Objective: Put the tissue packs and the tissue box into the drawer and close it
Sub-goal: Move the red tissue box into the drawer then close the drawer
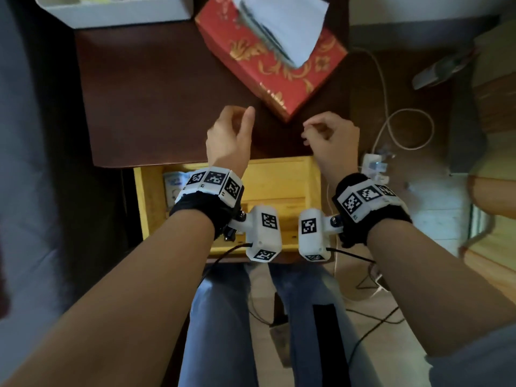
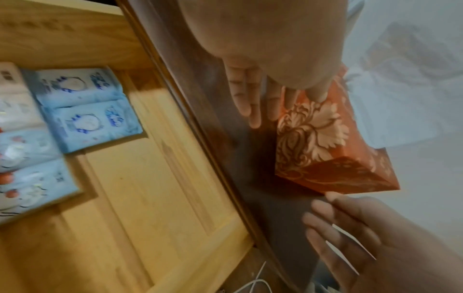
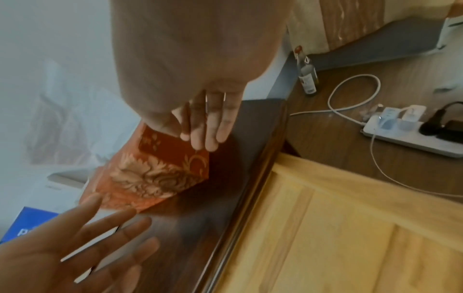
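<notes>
The left hand [image 1: 229,132] and right hand [image 1: 332,135] hover over the counter [image 1: 145,101], fingers loose and holding nothing, one either side of the near corner of the tissue box [image 1: 273,60]. The box lies just beyond both, its long axis running diagonally away toward the left; neither hand looks clearly nearer. On their near side the drawer [image 2: 155,178] stands open, with tissue packs [image 2: 85,107] at its left end and bare wood beside them.

Blurring across tissue box [image 1: 275,55] top, upper centre of head view; print unreadable. Hiding most of drawer [image 1: 282,177] interior behind wrists. Cutting off tissue packs [image 2: 37,138] at left edge of left wrist view. Cropping white box [image 1: 117,8] at top left.
</notes>
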Tool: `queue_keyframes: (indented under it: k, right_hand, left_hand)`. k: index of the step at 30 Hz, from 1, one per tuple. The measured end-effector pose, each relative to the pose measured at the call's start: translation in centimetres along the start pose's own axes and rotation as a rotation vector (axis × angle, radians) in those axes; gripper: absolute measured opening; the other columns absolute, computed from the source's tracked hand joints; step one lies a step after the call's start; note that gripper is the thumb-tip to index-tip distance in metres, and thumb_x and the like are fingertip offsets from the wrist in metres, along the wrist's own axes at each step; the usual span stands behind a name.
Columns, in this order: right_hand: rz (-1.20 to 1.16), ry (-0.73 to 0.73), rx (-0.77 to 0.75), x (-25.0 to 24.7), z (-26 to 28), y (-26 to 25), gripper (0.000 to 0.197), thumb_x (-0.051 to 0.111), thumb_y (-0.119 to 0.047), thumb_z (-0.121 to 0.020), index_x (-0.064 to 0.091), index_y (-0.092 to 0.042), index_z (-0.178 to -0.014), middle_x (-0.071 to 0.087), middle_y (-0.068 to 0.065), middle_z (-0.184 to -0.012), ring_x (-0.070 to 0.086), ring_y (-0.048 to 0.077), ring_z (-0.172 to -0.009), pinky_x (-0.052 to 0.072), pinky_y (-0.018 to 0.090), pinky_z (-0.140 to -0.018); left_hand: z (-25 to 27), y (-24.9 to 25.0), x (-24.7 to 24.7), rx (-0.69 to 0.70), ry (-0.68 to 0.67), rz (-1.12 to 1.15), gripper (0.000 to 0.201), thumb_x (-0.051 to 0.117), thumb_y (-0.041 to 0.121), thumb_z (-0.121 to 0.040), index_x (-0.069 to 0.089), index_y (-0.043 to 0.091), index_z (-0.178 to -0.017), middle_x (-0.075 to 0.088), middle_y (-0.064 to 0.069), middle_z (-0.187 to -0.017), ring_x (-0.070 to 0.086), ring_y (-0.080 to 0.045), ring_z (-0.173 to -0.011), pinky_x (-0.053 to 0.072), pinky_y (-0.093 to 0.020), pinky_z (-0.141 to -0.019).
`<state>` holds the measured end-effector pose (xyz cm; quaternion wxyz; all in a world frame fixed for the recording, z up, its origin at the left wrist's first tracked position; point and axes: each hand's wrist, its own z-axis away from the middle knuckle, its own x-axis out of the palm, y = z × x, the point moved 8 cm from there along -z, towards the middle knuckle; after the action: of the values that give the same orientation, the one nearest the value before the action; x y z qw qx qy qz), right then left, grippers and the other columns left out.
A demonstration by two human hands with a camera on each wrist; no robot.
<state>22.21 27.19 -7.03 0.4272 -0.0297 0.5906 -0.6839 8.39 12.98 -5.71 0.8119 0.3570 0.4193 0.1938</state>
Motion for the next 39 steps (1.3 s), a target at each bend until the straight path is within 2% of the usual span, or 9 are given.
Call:
queue_keyframes:
  k: [5,9,20,23,27,30,32,35,39]
  right_hand:
    - [-0.068,0.175,0.012,-3.5,-3.4,0.2,0.032,0.055,-0.025,-0.086,0.057,-0.007,-0.113,0.061,0.004,-0.102,0.057,0.006,-0.085,0.048,0.014,-0.079]
    - [-0.094,-0.010,0.036,-1.7,-5.4,0.3,0.052,0.048,-0.039,-0.092,0.036,-0.018,-0.138,0.044,0.002,-0.141,0.042,0.012,-0.129,0.039,0.040,-0.109]
    - [-0.111,-0.066,0.045,0.7,-2.9,0.6,0.038,0.059,-0.051,-0.076,0.048,-0.020,-0.095,0.061,0.007,-0.104,0.060,0.016,-0.093,0.053,0.032,-0.079]
    - [-0.145,-0.133,0.092,2.1,-2.0,0.8,0.044,0.058,-0.045,-0.082,0.052,-0.018,-0.116,0.052,0.002,-0.112,0.054,0.002,-0.094,0.046,0.010,-0.077]
    - [-0.277,-0.162,0.186,3.4,-0.4,1.4,0.045,0.056,-0.039,-0.087,0.049,-0.024,-0.128,0.051,0.001,-0.128,0.051,0.010,-0.117,0.043,0.023,-0.098]
    - [-0.215,-0.140,0.176,3.4,1.4,1.5,0.044,0.055,-0.035,-0.089,0.050,-0.019,-0.129,0.052,0.003,-0.121,0.051,0.005,-0.105,0.038,-0.003,-0.079]
    - [-0.222,-0.122,0.195,3.6,2.9,1.9,0.047,0.055,-0.043,-0.084,0.052,-0.017,-0.123,0.050,0.004,-0.118,0.052,0.008,-0.104,0.041,0.004,-0.086]
    - [-0.285,-0.100,0.291,4.5,6.2,3.1,0.038,0.057,-0.061,-0.072,0.051,-0.037,-0.100,0.053,0.005,-0.120,0.055,0.018,-0.111,0.046,0.040,-0.099]
    - [-0.433,-0.112,0.405,5.7,10.4,4.7,0.027,0.059,-0.046,-0.083,0.041,-0.031,-0.096,0.056,-0.001,-0.113,0.060,0.010,-0.100,0.052,0.036,-0.087]
  left_hand:
    - [-1.5,1.6,2.9,-0.120,-0.057,0.111,0.061,0.042,0.073,-0.074,0.054,0.026,-0.111,0.065,0.000,-0.110,0.064,-0.025,-0.100,0.051,-0.053,-0.091]
    - [-2.1,1.7,3.9,-0.206,-0.093,0.183,0.051,0.044,0.072,-0.074,0.050,0.032,-0.106,0.062,0.005,-0.111,0.064,-0.021,-0.097,0.052,-0.047,-0.092]
    - [-1.0,-3.1,2.6,-0.312,-0.048,0.236,0.059,0.046,0.090,-0.055,0.053,0.047,-0.095,0.051,0.002,-0.135,0.042,-0.022,-0.131,0.034,-0.050,-0.110]
    - [-0.5,-3.4,1.9,-0.327,-0.107,0.251,0.053,0.046,0.084,-0.065,0.054,0.045,-0.100,0.051,0.003,-0.133,0.039,-0.021,-0.132,0.024,-0.041,-0.115]
    - [-0.2,-3.2,2.0,-0.275,-0.184,0.193,0.048,0.034,0.053,-0.094,0.041,0.026,-0.134,0.034,-0.003,-0.141,0.024,-0.003,-0.122,0.008,-0.019,-0.096]
    - [0.5,-3.8,1.5,-0.263,-0.213,0.151,0.047,0.034,0.050,-0.095,0.042,0.024,-0.133,0.036,0.000,-0.139,0.020,0.001,-0.107,0.009,-0.017,-0.093]
    - [1.4,-4.6,1.0,-0.261,-0.243,0.135,0.046,0.035,0.050,-0.095,0.043,0.023,-0.133,0.038,0.005,-0.127,0.020,0.001,-0.106,0.011,-0.015,-0.093]
    - [3.1,-6.1,0.5,-0.239,-0.325,0.128,0.048,0.035,0.050,-0.095,0.041,0.022,-0.134,0.036,-0.001,-0.139,0.026,-0.002,-0.115,0.012,-0.018,-0.100]
    - [5.8,-8.1,0.1,-0.296,-0.431,0.165,0.065,0.042,0.067,-0.079,0.039,0.026,-0.129,0.030,-0.003,-0.143,0.030,-0.020,-0.136,0.030,-0.047,-0.113]
